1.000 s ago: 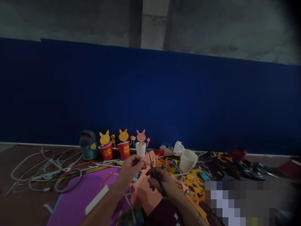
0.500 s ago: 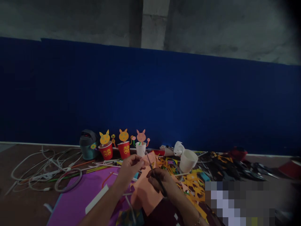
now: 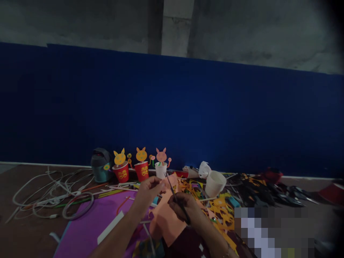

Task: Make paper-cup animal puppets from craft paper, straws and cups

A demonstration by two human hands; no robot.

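Note:
My right hand point(image 3: 189, 209) is wrapped round the dark handles of a pair of scissors point(image 3: 172, 189), whose blades point up and to the left. Between the fingertips of my left hand point(image 3: 149, 191) is a small piece of peach-coloured paper point(image 3: 166, 182), pinched right beside the blade tips. Whether the blades touch that paper is hard to make out. A larger sheet of peach paper point(image 3: 167, 229) lies below both hands. Just beyond them stands a white cup point(image 3: 160, 170) topped with a pink paper cat head.
Two red cups point(image 3: 122, 173) with yellow-orange cat heads stand left of the white one, near a teal-and-dark container point(image 3: 101, 168). White cables point(image 3: 57, 190) coil at left over the brown surface. Purple paper point(image 3: 86, 229), yellow-orange scraps point(image 3: 221, 211) and another white cup point(image 3: 215, 183) surround the hands.
The scissors and my right hand have shifted very slightly, and the blade tips look a little further apart. My left hand stays in place.

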